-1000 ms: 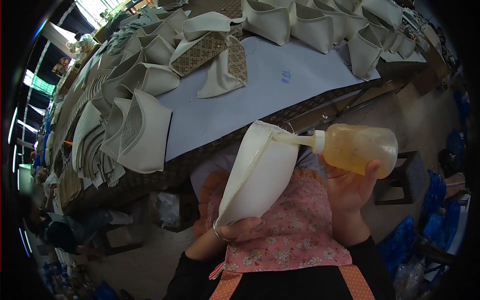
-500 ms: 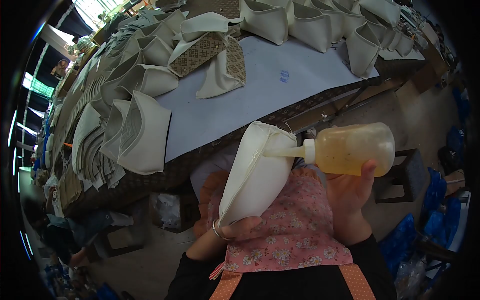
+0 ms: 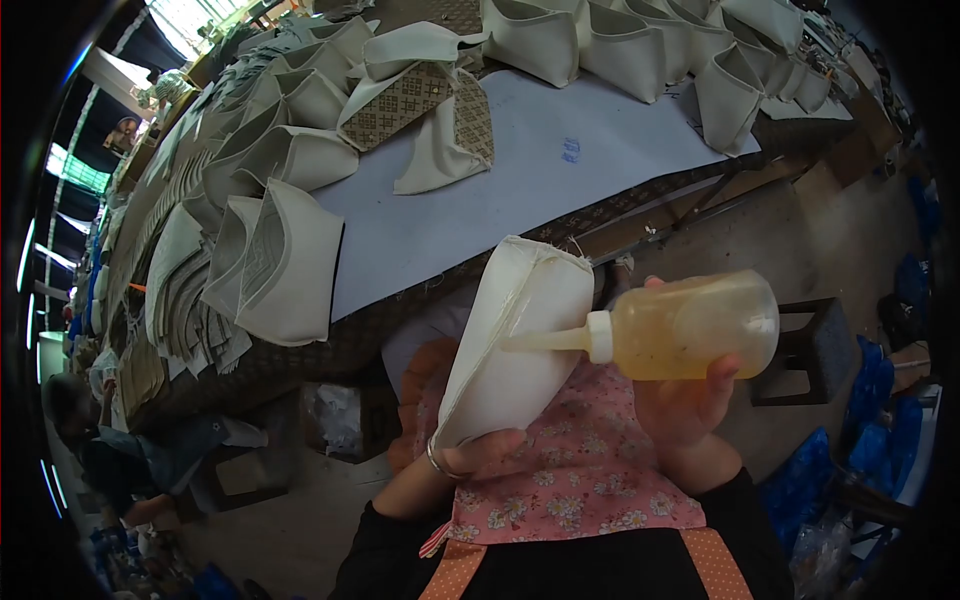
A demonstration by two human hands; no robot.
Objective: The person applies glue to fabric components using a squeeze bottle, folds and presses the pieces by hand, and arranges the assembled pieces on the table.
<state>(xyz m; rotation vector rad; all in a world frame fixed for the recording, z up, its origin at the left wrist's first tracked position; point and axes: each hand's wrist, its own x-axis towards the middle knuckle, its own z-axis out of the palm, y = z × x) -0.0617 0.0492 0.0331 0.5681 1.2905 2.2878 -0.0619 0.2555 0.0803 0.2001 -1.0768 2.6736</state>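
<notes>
My left hand (image 3: 482,453), with a ring-like bracelet at the wrist, grips the lower end of a white curved leather-like piece (image 3: 525,370). Threads fray at its top edge, and a glossy line runs along its seam. In my right hand (image 3: 690,412) lies a clear squeeze bottle (image 3: 690,325) of yellowish liquid, tipped on its side. Its white nozzle (image 3: 545,341) points left and touches or nearly touches the seam about midway down. Part of my right fingers is hidden behind the bottle.
Across the table (image 3: 480,215) ahead stand many similar pale pieces (image 3: 290,265), with stacked flat pieces (image 3: 185,285) at left. A dark stool (image 3: 800,350) and blue bags (image 3: 875,400) are on the right. Another person (image 3: 120,465) sits at lower left.
My right hand has brought the bottle down and slightly left, so the nozzle sits lower on the seam. The white piece in my left hand has barely moved.
</notes>
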